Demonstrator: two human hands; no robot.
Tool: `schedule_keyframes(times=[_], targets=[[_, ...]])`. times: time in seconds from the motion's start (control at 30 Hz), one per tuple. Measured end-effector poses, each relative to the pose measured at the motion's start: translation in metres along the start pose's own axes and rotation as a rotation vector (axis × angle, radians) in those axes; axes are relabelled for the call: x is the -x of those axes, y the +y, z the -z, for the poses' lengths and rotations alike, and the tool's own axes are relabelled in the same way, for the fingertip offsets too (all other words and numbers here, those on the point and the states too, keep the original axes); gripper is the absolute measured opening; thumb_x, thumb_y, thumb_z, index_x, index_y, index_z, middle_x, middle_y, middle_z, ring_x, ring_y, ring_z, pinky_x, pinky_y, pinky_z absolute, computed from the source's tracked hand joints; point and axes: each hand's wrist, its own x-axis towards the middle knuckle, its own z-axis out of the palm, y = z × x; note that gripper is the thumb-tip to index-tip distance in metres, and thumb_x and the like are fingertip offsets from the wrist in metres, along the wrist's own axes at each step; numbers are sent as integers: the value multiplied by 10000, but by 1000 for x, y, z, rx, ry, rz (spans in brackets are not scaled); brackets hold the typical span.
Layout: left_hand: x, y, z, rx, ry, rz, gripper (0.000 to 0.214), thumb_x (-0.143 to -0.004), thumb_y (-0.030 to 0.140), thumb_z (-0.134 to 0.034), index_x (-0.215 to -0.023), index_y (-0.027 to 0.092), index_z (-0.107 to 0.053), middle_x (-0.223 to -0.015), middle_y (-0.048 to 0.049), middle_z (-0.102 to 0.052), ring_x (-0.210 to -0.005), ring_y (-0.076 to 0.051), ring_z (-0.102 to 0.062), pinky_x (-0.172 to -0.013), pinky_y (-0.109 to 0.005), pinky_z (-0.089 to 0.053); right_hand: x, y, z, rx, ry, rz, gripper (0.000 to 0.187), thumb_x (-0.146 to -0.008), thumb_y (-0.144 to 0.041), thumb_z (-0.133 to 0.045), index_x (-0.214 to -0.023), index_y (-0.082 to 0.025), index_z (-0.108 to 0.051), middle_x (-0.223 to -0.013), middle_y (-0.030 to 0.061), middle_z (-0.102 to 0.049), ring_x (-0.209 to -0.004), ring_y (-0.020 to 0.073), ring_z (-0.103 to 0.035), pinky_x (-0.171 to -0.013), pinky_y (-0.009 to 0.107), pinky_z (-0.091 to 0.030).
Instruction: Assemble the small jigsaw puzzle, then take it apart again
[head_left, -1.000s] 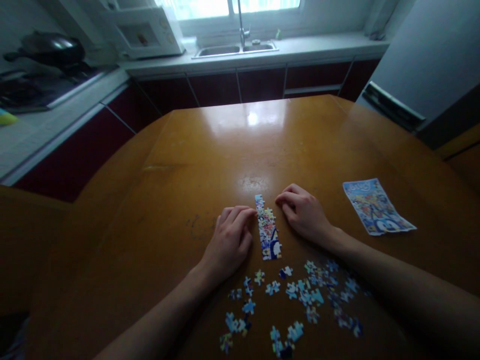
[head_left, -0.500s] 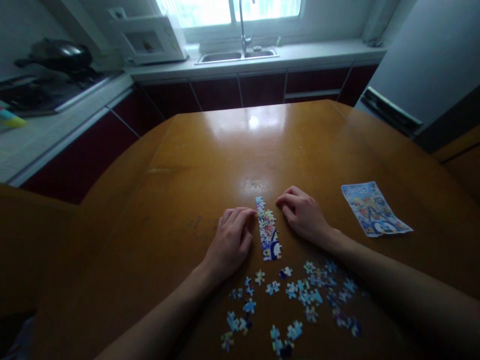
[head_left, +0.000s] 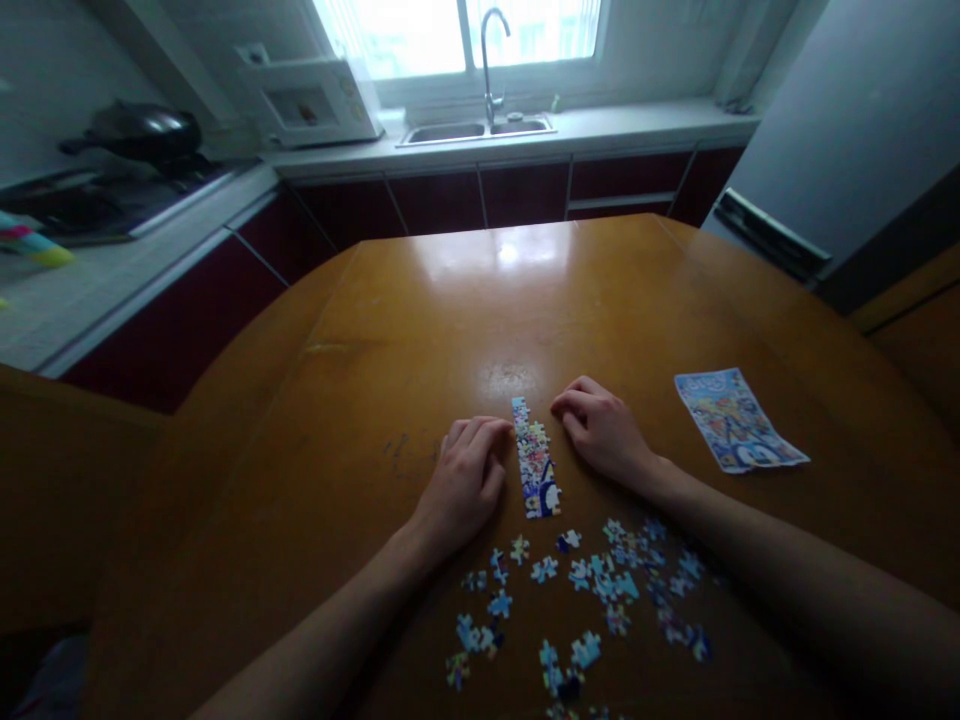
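A narrow strip of joined jigsaw pieces (head_left: 535,462) lies on the wooden table (head_left: 450,320), running away from me. My left hand (head_left: 463,478) rests palm down just left of the strip, fingers curled with the tips touching its upper edge. My right hand (head_left: 604,428) lies just right of the strip, fingers bent and close together, tips near its top. Neither hand visibly holds a piece. Several loose puzzle pieces (head_left: 600,590) are scattered between my forearms, nearer to me.
A printed picture sheet (head_left: 736,420) lies on the table to the right. Beyond the table are a counter with a sink and tap (head_left: 480,125), a microwave (head_left: 311,100), a stove with a dark wok (head_left: 146,130) at left, and a grey fridge (head_left: 825,140) at right.
The view has tilted up a little, so everything sits slightly lower in the picture. Both hands and the strip keep the same places on the table.
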Motion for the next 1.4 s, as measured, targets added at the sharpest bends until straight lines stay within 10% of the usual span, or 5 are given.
schedule_keyframes(times=[1.4], targets=[[0, -1, -3, -32, 9, 3, 387, -832, 28, -479, -1168, 203, -560, -1182, -57, -623, -1118, -244, -497, -997, -426, -419, -10, 10, 4, -171, 38, -52, 183, -826, -121, -572, -830, -173, -747, -888, 72, -714, -835, 193, -654, -805, 346, -499]])
